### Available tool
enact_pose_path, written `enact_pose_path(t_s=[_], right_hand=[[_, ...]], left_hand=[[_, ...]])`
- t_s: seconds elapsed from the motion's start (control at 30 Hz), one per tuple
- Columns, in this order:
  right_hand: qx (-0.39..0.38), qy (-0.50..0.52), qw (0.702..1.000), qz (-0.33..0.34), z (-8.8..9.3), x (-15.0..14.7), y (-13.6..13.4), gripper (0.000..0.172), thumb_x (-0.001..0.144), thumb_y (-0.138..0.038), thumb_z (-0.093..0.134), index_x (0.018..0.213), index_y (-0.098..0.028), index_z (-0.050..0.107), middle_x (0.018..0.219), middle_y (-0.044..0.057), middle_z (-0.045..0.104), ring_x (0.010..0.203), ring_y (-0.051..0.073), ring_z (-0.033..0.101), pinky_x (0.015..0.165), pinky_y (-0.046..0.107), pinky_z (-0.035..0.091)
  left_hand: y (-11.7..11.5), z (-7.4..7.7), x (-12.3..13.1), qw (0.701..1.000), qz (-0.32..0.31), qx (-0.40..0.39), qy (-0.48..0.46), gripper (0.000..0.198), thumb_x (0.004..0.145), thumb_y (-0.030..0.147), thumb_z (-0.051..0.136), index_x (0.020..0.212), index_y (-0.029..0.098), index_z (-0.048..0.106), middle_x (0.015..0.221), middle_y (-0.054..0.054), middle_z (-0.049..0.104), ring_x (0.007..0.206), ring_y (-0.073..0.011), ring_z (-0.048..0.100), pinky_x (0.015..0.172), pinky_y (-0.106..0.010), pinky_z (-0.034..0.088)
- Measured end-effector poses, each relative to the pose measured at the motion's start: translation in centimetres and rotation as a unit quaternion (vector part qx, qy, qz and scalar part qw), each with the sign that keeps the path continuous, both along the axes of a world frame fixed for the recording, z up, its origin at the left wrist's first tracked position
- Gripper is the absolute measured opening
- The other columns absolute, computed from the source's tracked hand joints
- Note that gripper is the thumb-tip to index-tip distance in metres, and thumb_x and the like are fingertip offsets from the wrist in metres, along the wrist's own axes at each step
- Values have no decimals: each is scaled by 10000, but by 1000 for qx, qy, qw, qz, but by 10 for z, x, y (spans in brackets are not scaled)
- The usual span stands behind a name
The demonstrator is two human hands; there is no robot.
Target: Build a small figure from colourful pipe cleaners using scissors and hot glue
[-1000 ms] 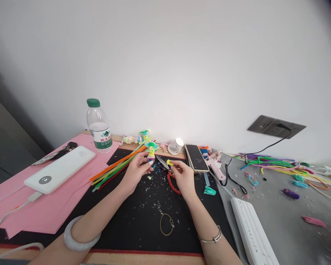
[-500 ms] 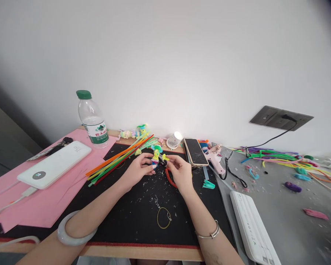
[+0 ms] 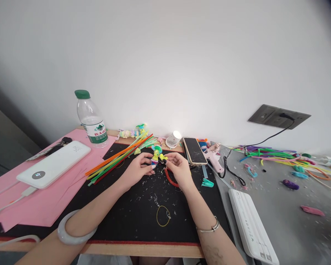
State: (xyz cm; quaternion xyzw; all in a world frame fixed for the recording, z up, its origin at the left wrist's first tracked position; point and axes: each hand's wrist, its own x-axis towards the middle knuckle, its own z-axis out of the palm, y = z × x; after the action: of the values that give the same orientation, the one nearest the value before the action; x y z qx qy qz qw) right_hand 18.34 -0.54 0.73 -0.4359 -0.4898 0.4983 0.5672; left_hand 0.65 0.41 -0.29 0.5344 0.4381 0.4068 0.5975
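Observation:
Between my two hands, over the black mat [image 3: 127, 221], is a small pipe-cleaner figure [image 3: 156, 151] in yellow, teal, blue and black. My left hand [image 3: 142, 167] pinches its lower left side with thumb and fingers. On the other side my right hand [image 3: 179, 167] has thumb and fingertips closed at the figure's yellow and black right part. A red pipe cleaner [image 3: 171, 179] curves on the mat beside my right hand and is partly hidden by it. Nearer to me lies a thin yellow rubber band [image 3: 163, 216], with white fluff scattered around.
Left stand a water bottle [image 3: 95, 125] and a white power bank [image 3: 55, 162] on pink paper [image 3: 44, 208]. Loose pipe cleaners [image 3: 118, 160] lie beside my left hand. A paper cup [image 3: 173, 139], phone [image 3: 195, 151] and pink glue gun [image 3: 215, 158] sit behind; another power bank [image 3: 252, 224] is right.
My right fingers have shifted slightly on the figure's right side, and its black part now shows more plainly. My left hand keeps its hold. The whole view has moved slightly.

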Motion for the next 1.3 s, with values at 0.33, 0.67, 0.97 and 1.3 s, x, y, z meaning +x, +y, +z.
enact_pose_path(t_s=[0.33, 0.67, 0.97, 1.3], right_hand=[[-68, 89, 994, 18, 2, -6, -5, 226, 666, -268, 729, 872, -178, 707, 736, 20, 676, 576, 109, 576, 575, 246, 511], [-78, 54, 995, -9, -2, -10, -4, 167, 678, -254, 655, 815, -159, 670, 602, -23, 604, 467, 70, 484, 487, 206, 462], [-48, 22, 998, 37, -4, -14, -6, 139, 664, -201, 622, 792, -179, 574, 567, -57, 563, 450, 74, 452, 466, 207, 395], [-26, 40, 996, 78, -4, -15, -7, 278, 711, -195, 617, 868, -232, 390, 578, -103, 548, 478, 86, 470, 486, 205, 384]], left_hand=[[0, -1, 1, 1000, 4, 24, -10, 400, 736, 267, 687, 1072, 194, 483, 861, 7, 602, 682, -152, 674, 691, -329, 560], [2, -1, 0, 997, 49, 53, 11, 405, 708, 267, 685, 1040, 184, 468, 861, -2, 605, 664, -163, 673, 693, -351, 548], [-1, 2, 1, 991, 55, 105, 62, 377, 705, 238, 662, 1040, 199, 494, 871, 0, 597, 688, -159, 666, 715, -331, 531], [-3, 3, 2, 986, 51, 125, 97, 356, 708, 190, 628, 1042, 202, 503, 920, -13, 569, 703, -148, 653, 733, -339, 546]])
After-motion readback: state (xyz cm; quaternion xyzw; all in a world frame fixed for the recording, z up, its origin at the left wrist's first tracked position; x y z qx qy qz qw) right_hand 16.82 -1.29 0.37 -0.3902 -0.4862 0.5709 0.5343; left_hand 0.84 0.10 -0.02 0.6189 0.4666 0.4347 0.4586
